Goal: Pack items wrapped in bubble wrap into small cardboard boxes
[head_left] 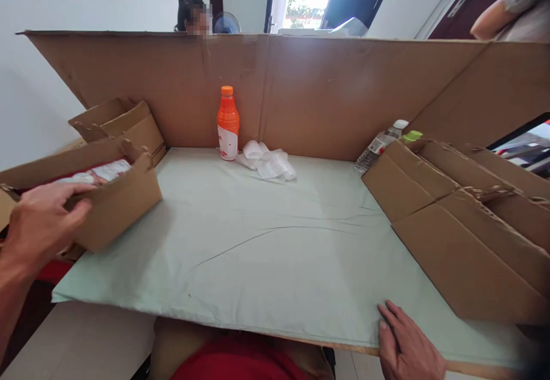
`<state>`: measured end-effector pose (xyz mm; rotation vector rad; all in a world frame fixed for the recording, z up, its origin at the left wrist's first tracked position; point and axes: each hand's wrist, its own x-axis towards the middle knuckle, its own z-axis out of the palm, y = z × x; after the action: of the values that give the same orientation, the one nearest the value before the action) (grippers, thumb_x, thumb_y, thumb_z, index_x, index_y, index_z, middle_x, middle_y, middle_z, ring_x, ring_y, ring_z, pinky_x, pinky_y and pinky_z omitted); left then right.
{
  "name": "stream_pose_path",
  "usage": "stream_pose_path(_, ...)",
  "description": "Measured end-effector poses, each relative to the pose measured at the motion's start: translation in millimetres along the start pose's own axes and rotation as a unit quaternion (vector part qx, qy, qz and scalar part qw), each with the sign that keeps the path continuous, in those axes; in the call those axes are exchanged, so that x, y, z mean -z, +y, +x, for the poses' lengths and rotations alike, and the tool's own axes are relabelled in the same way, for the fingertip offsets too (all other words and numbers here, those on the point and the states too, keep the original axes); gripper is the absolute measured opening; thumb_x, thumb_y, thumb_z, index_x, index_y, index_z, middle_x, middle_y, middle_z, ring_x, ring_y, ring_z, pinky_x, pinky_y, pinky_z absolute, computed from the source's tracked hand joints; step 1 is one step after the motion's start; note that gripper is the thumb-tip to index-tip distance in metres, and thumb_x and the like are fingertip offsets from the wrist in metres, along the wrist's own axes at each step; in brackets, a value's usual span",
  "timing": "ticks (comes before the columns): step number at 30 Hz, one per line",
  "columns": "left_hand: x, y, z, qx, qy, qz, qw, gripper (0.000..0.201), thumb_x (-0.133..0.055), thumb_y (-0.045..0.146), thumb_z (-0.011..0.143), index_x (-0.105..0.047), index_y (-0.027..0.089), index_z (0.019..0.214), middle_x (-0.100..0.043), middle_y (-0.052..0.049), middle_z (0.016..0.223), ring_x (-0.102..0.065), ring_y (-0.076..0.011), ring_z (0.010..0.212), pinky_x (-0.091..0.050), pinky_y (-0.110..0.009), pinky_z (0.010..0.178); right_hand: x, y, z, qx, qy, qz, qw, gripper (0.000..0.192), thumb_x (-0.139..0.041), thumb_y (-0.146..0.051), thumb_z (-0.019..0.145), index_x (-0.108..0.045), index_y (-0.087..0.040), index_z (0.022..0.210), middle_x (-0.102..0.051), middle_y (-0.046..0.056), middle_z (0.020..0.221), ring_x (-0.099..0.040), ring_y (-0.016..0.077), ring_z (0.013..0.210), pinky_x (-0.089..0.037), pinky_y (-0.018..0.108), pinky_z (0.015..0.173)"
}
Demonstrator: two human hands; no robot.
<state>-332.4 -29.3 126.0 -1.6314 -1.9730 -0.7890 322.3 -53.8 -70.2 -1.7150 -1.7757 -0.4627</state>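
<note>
Our left hand [40, 216] sits at nine o'clock, fingers curled over the near rim of an open cardboard box [114, 199]; we see them closed on the wall, thumb hidden. The box lies directly at those fingers, its long axis running from eight o'clock up toward two o'clock, with red and white packets [105, 171] showing inside. Our right hand [406, 345] rests flat at five o'clock on the pale green table cover [266, 242], fingers spread, holding nothing, well apart from the box. So the left is plainly the nearer hand. At twelve o'clock stands an orange bottle [227, 123], crumpled plastic [268, 162] just beside it.
</note>
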Motion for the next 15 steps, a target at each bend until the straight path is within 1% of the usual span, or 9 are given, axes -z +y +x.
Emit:
stream_pose_path(1, 4.5, 20.2, -11.0, -0.022, 0.004, -0.016, 1.000, 0.033, -0.047, 0.045, 0.081, -0.070, 0.024, 0.090, -0.071, -0.004, 0.084, -0.071, -0.0330, 0.092, -0.057, -0.063, 0.091, 0.9, -3.0, 1.6, -0.008, -0.008, -0.003, 1.000, 0.037, -0.042, -0.039, 0.098, -0.072, -0.020, 0.107, -0.073, 0.016, 0.123, -0.070, 0.0384, 0.106, -0.051, 0.053, 0.085)
stream_pose_path(2, 7.9, 40.1, -21.1, -0.022, -0.007, -0.043, 0.999, 0.032, -0.049, 0.047, 0.083, -0.070, 0.025, 0.093, -0.072, -0.004, 0.089, -0.071, -0.0318, 0.093, -0.059, -0.059, 0.089, 1.5, -8.1, 4.2, -0.013, -0.017, 0.001, 1.000, 0.037, -0.043, -0.041, 0.098, -0.072, -0.020, 0.106, -0.072, 0.016, 0.125, -0.070, 0.0390, 0.106, -0.051, 0.054, 0.084)
stream_pose_path(3, 9.8, 59.2, -30.1, -0.017, -0.020, -0.083, 0.996, 0.030, -0.053, 0.048, 0.084, -0.070, 0.026, 0.097, -0.074, -0.004, 0.098, -0.071, -0.0311, 0.099, -0.059, -0.055, 0.090, 1.8, -15.4, 7.7, -0.014, -0.025, 0.015, 0.999, 0.036, -0.045, -0.043, 0.098, -0.072, -0.020, 0.106, -0.071, 0.016, 0.127, -0.069, 0.0390, 0.106, -0.051, 0.055, 0.084)
stream_pose_path(5, 8.8, 94.6, -43.2, -0.051, -0.057, -0.166, 0.983, 0.024, -0.057, 0.044, 0.086, -0.070, 0.029, 0.100, -0.075, -0.002, 0.105, -0.070, -0.0290, 0.105, -0.058, -0.052, 0.095, 0.9, -37.3, 17.0, 0.001, -0.043, 0.077, 0.996, 0.032, -0.049, -0.042, 0.097, -0.071, -0.022, 0.108, -0.069, 0.015, 0.130, -0.068, 0.0370, 0.109, -0.051, 0.054, 0.087)
stream_pose_path(8, 0.3, 136.5, -50.7, -0.143, -0.113, -0.235, 0.955, 0.018, -0.055, 0.031, 0.089, -0.072, 0.030, 0.095, -0.077, 0.001, 0.091, -0.073, -0.0249, 0.093, -0.052, -0.054, 0.106, -4.8, -81.8, 31.4, 0.058, -0.073, 0.194, 0.976, 0.025, -0.055, -0.033, 0.096, -0.067, -0.025, 0.117, -0.065, 0.013, 0.136, -0.065, 0.0325, 0.118, -0.052, 0.051, 0.094)
stream_pose_path(10, -4.3, 153.1, -50.5, -0.178, -0.124, -0.243, 0.945, 0.020, -0.053, 0.025, 0.090, -0.072, 0.030, 0.094, -0.077, 0.001, 0.086, -0.074, -0.0236, 0.088, -0.049, -0.056, 0.109, -11.0, -109.7, 38.6, 0.097, -0.101, 0.246, 0.959, 0.031, -0.056, -0.029, 0.096, -0.063, -0.026, 0.126, -0.061, 0.013, 0.141, -0.062, 0.0315, 0.124, -0.053, 0.049, 0.097)
stream_pose_path(12, -5.9, 158.1, -50.5, -0.190, -0.091, -0.231, 0.950, 0.022, -0.055, 0.021, 0.091, -0.071, 0.031, 0.101, -0.077, 0.000, 0.095, -0.072, -0.0250, 0.101, -0.046, -0.056, 0.111, -18.2, -128.9, 44.3, 0.121, -0.144, 0.280, 0.941, 0.039, -0.057, -0.027, 0.095, -0.058, -0.026, 0.134, -0.057, 0.013, 0.146, -0.060, 0.0310, 0.129, -0.054, 0.048, 0.099)
stream_pose_path(14, -6.5, 152.4, -54.6, -0.156, -0.023, -0.201, 0.967, 0.030, -0.060, 0.021, 0.089, -0.068, 0.032, 0.116, -0.073, -0.002, 0.118, -0.065, -0.0281, 0.120, -0.041, -0.056, 0.116, -26.3, -137.9, 50.2, 0.121, -0.197, 0.308, 0.923, 0.047, -0.057, -0.029, 0.095, -0.053, -0.028, 0.142, -0.053, 0.012, 0.151, -0.057, 0.0302, 0.133, -0.055, 0.047, 0.102)
stream_pose_path(15, -7.9, 146.7, -59.1, -0.117, 0.008, -0.185, 0.976, 0.037, -0.063, 0.023, 0.089, -0.064, 0.032, 0.125, -0.067, -0.004, 0.130, -0.059, -0.0299, 0.128, -0.039, -0.056, 0.118, -30.7, -139.4, 53.7, 0.115, -0.223, 0.320, 0.914, 0.050, -0.057, -0.030, 0.095, -0.051, -0.029, 0.145, -0.051, 0.011, 0.153, -0.056, 0.0298, 0.135, -0.054, 0.047, 0.104)
